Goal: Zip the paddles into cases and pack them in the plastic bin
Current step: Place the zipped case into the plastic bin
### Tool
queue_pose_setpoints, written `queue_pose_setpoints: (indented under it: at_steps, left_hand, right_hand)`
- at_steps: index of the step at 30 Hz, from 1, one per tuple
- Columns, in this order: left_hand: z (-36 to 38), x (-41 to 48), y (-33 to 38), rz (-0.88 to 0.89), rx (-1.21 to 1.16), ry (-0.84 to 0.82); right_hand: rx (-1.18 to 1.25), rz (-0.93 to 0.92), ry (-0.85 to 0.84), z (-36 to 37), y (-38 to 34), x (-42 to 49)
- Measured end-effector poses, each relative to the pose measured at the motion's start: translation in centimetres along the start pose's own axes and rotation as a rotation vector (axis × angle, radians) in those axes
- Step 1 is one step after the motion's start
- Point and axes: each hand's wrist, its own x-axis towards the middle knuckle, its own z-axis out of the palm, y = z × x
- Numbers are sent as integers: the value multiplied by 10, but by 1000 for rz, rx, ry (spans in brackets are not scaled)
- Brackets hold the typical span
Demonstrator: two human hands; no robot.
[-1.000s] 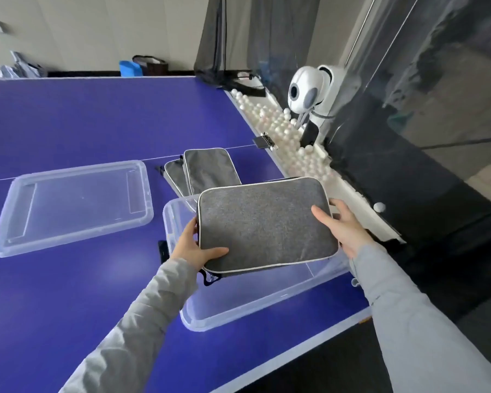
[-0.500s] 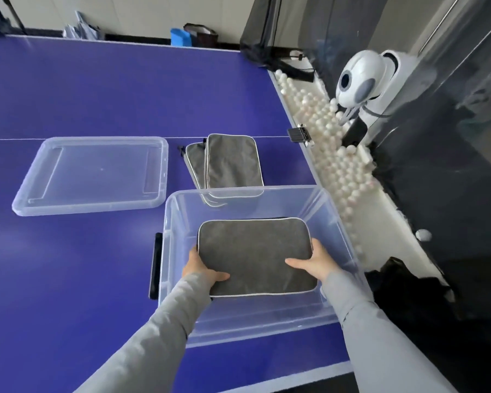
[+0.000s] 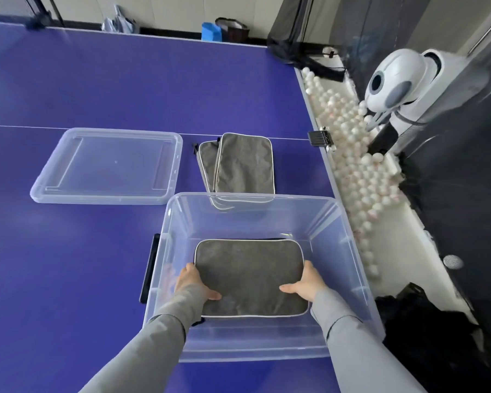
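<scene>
Grey paddle case (image 3: 250,276) going down flat into the clear plastic bin (image 3: 349,251).
Left hand (image 3: 192,283) and right hand (image 3: 306,285) each clamp a short edge, thumbs on top; the case spans between both grips, low inside the bin. Best set it level, then slide the fingers out sideways, leaving room for the two spare cases (image 3: 244,165) on the blue surface (image 3: 68,265) just behind.

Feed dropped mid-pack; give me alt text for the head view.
Left hand and right hand grip the side edges of a grey case low inside the clear plastic bin on a blue table. Two more grey cases lie overlapped just beyond the bin, its lid to their left.
</scene>
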Motion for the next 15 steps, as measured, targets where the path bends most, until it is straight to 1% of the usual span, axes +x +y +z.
queue_pose_setpoints:
  at_steps: [3, 10, 15]
  left_hand:
    - [1, 1, -1, -4, 35, 9]
    - [4, 1, 0, -25, 34, 7]
    - [2, -4, 3, -41, -12, -18]
  right_hand:
    - [-45, 7, 13, 3, -3, -1]
    - [-117, 21, 17, 1, -4, -4]
    - [-164, -34, 50, -3, -7, -12]
